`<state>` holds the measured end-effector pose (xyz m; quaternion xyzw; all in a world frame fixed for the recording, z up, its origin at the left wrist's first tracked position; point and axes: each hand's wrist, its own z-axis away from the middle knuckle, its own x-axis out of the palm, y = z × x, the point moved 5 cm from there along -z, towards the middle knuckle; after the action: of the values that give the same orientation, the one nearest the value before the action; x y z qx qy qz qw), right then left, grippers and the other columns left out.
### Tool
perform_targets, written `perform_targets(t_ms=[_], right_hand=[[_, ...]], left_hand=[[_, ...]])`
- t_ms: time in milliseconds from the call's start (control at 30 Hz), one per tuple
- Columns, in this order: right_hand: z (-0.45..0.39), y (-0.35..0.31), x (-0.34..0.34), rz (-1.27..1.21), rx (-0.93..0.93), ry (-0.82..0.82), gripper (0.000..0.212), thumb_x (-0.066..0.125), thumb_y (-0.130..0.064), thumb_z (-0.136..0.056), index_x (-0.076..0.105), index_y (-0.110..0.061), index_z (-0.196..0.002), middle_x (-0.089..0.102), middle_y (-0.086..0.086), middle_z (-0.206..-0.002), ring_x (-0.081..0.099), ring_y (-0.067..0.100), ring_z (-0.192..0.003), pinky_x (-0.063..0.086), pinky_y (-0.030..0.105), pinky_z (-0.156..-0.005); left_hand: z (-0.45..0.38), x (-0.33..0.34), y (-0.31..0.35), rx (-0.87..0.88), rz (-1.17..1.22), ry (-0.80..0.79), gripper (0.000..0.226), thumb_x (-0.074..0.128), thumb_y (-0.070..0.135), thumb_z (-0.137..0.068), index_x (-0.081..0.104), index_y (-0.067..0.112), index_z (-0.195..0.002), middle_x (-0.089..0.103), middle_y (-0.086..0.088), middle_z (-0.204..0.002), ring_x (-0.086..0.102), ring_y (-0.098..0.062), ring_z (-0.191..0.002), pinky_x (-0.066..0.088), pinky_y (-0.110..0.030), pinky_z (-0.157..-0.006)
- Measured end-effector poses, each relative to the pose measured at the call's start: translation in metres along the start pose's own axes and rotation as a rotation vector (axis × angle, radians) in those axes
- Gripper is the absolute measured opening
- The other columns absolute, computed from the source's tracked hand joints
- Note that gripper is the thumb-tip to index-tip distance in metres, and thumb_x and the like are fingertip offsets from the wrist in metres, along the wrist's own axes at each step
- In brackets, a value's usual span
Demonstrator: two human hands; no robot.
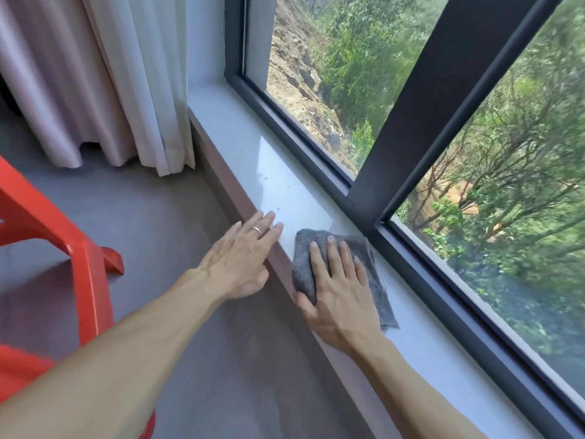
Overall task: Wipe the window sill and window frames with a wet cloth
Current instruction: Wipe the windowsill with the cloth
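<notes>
A pale grey window sill (253,144) runs from the far left corner toward me. A folded grey cloth (307,248) lies flat on it, and my right hand (338,289) presses down on the cloth with fingers spread, thumb at the cloth's near edge. My left hand (243,258) rests open on the sill's front edge just left of the cloth, a ring on one finger. The dark window frame (316,153) borders the sill along the glass, with a wide upright mullion (421,99) right behind the cloth. A few small specks mark the sill beyond my left hand.
White and pinkish curtains (104,77) hang at the sill's far left end. A red plastic chair (63,248) stands on the grey floor (152,223) to my left. Trees and a rocky slope show through the glass.
</notes>
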<state>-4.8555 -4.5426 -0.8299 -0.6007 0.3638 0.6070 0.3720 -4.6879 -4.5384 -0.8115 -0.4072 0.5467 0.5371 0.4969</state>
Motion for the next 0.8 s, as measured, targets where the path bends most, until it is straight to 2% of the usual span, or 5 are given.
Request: perform_targets(t_ms=[300,400,533,667,800], right_hand=[[-0.091,-0.034,-0.001,-0.026,0.094,-0.032,0.085,0.041,-0.059,-0.094,0.001,-0.019,-0.157,-0.006,0.015,-0.164,-0.007,0.033,-0.151,0.000,0.049,-0.120],[-0.049,-0.026,-0.007,-0.002,0.060,0.049,0.079,0.031,-0.063,-0.093,0.015,-0.019,-0.157,0.007,0.011,-0.164,0.007,0.030,-0.152,0.002,0.041,-0.119],[-0.052,0.009,-0.011,-0.041,0.070,-0.114,0.083,0.003,-0.074,-0.088,-0.010,-0.029,-0.156,-0.021,-0.005,-0.161,-0.022,0.013,-0.148,-0.013,0.031,-0.119],[-0.131,0.004,-0.016,-0.085,0.034,-0.060,0.085,-0.002,-0.069,-0.085,-0.002,-0.024,-0.158,-0.010,0.000,-0.165,-0.011,0.012,-0.151,-0.004,0.031,-0.121],[-0.107,-0.001,-0.012,-0.078,-0.020,-0.091,0.086,-0.006,-0.070,-0.085,-0.003,-0.024,-0.158,-0.013,-0.001,-0.164,-0.016,0.013,-0.150,-0.008,0.032,-0.121]], left_hand=[[-0.057,-0.031,-0.024,0.008,-0.097,-0.030,0.083,0.051,0.019,-0.088,0.004,0.018,-0.156,-0.003,-0.002,-0.164,-0.012,-0.017,-0.150,0.001,-0.045,-0.122],[-0.071,-0.034,-0.042,-0.013,-0.100,-0.066,0.084,0.051,0.014,-0.086,0.003,0.017,-0.156,-0.004,-0.004,-0.164,-0.013,-0.018,-0.150,-0.001,-0.044,-0.122],[-0.084,-0.027,-0.057,-0.048,-0.072,-0.126,0.089,0.052,0.012,-0.085,-0.002,0.017,-0.156,-0.008,-0.012,-0.163,-0.013,-0.023,-0.150,-0.001,-0.042,-0.123],[-0.088,-0.018,-0.063,-0.041,-0.063,-0.060,0.095,0.055,0.016,-0.081,-0.004,0.017,-0.156,-0.009,-0.014,-0.163,-0.012,-0.025,-0.150,0.008,-0.040,-0.123],[-0.086,-0.016,-0.061,-0.040,-0.011,0.002,0.096,0.055,0.015,-0.077,0.000,0.017,-0.156,-0.005,-0.014,-0.163,-0.011,-0.025,-0.150,0.016,-0.035,-0.121]])
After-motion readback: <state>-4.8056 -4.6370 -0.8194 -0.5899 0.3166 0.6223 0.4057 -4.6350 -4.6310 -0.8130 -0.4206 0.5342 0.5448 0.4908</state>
